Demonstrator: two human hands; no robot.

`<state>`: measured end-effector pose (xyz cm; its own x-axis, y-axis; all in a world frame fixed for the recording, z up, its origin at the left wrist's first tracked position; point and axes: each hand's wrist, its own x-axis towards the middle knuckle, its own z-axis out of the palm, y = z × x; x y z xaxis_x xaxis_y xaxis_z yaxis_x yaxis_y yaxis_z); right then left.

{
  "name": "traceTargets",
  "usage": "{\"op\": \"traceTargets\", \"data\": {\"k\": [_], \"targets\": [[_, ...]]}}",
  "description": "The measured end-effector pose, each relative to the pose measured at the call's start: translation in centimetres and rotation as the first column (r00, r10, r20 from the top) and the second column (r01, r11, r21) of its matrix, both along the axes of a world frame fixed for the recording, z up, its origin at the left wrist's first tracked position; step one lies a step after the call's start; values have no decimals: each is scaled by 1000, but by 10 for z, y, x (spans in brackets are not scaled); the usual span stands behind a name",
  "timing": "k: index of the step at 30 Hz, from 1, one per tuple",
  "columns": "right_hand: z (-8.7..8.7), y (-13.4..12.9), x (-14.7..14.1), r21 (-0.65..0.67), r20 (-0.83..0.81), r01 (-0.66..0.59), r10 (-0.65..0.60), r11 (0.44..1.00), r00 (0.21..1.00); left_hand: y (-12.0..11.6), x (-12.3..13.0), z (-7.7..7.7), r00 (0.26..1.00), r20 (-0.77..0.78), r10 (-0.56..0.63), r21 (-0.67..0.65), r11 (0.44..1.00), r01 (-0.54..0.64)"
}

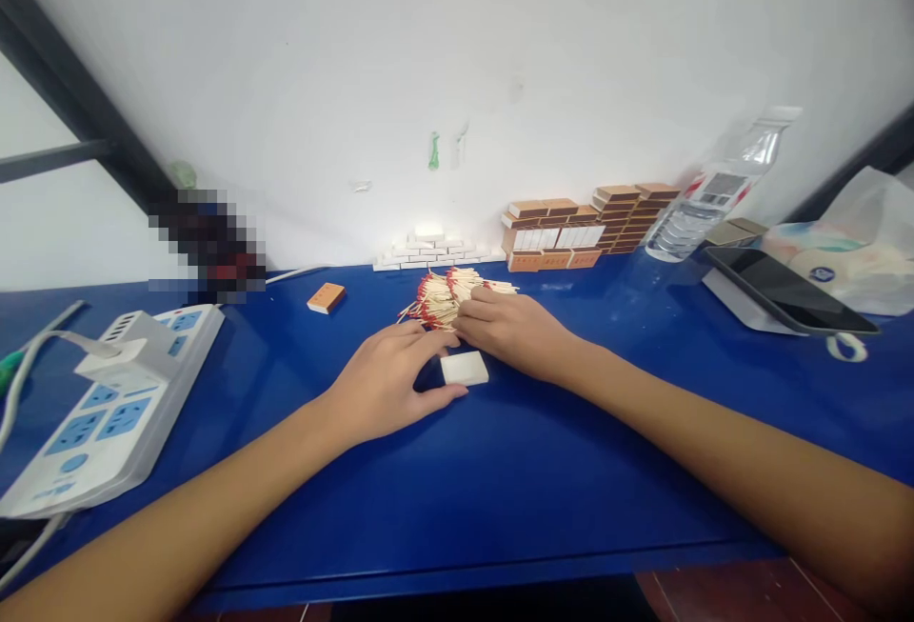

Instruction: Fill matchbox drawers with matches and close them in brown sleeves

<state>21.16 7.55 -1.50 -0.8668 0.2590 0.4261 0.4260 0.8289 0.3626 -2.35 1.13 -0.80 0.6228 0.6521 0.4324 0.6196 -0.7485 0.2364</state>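
A small white matchbox tray lies on the blue table in front of me. My left hand curves around its left end, with the thumb along the near edge and the fingers at the far side. The tray's inside looks pale, and I cannot see matches in it. Just beyond is a loose heap of red-tipped matches. My right hand rests at the heap's right side, its fingers curled down over some matches; the fingertips are mostly hidden.
White trays are stacked in a pyramid against the wall, beside stacked brown matchboxes. One orange matchbox lies at left. A power strip occupies the left side; a water bottle and a phone stand at right.
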Motion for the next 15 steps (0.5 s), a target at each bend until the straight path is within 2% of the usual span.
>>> {"op": "traceTargets", "data": {"k": [3, 9, 15], "targets": [[1, 1, 6, 0, -38, 36, -36, 999, 999, 2, -2, -1, 1000, 16, 11, 5, 1000, -11], [9, -3, 25, -84, -137, 80, -91, 993, 986, 3, -3, -2, 998, 35, 55, -17, 998, -54], [23, -17, 31, -164, -125, 29, -50, 986, 991, 4, -1, 0, 990, 58, 125, -99, 988, -119]]}}
